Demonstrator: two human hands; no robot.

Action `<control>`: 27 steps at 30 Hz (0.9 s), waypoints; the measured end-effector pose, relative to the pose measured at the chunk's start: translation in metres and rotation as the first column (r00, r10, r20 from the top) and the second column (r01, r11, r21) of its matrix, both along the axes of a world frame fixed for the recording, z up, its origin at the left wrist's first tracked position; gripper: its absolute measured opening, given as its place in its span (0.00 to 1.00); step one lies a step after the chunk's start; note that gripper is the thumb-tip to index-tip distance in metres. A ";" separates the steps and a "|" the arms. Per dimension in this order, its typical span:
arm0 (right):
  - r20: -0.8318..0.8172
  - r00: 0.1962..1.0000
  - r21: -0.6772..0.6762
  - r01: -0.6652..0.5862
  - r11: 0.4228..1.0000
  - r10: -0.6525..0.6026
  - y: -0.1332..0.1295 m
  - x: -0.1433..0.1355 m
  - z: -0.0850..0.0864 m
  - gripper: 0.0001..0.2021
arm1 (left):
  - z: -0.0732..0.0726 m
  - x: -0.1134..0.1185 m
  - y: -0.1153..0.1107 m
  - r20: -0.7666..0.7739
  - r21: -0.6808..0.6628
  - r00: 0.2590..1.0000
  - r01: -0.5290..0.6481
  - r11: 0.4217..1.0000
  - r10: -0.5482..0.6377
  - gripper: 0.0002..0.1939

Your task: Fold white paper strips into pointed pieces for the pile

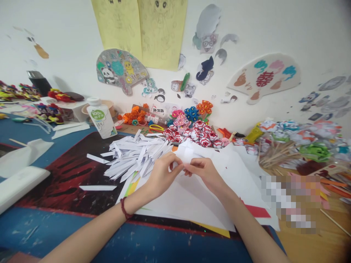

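My left hand [167, 170] and my right hand [204, 171] meet above a stack of white paper sheets [186, 197]. Thumb and fingers of both are pinched together, tip to tip, on a piece of white paper [188, 149] that stands up behind the fingertips. The fingers cover its lower edge, and it blends with the sheets below, so its full shape is unclear. Left of my hands lies a heap of folded white paper strips [137, 153]. One single strip [98, 188] rests apart on the dark mat [71, 179].
Behind the sheets sit red-and-white paper flowers [204, 135] and orange flowers [135, 115]. A white bottle [102, 118] stands at the back left. To the right are flowers on wooden sticks [276, 153]. A white device [22, 186] lies at the left edge.
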State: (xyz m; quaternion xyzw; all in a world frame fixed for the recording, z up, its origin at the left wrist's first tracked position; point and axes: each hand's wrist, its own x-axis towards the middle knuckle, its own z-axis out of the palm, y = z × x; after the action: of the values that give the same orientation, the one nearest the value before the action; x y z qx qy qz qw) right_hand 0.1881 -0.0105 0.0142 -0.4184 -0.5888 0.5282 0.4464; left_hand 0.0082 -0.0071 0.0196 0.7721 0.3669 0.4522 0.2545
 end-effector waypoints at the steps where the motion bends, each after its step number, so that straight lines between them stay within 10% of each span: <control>1: 0.012 1.000 -0.002 -0.017 1.000 0.017 0.000 0.000 0.000 0.12 | 0.000 0.000 0.000 -0.002 0.002 1.000 -0.002 1.000 0.002 0.06; 27: 0.019 1.000 0.000 0.020 1.000 -0.020 -0.001 0.002 0.004 0.10 | -0.002 -0.005 0.009 0.226 -0.227 0.972 -0.005 0.974 0.058 0.09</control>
State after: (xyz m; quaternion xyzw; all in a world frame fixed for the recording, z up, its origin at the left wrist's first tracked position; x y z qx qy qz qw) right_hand 0.1898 -0.0115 0.0187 -0.4293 -0.5889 0.5196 0.4460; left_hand 0.0034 0.0022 0.0174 0.6744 0.3957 0.4988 0.3738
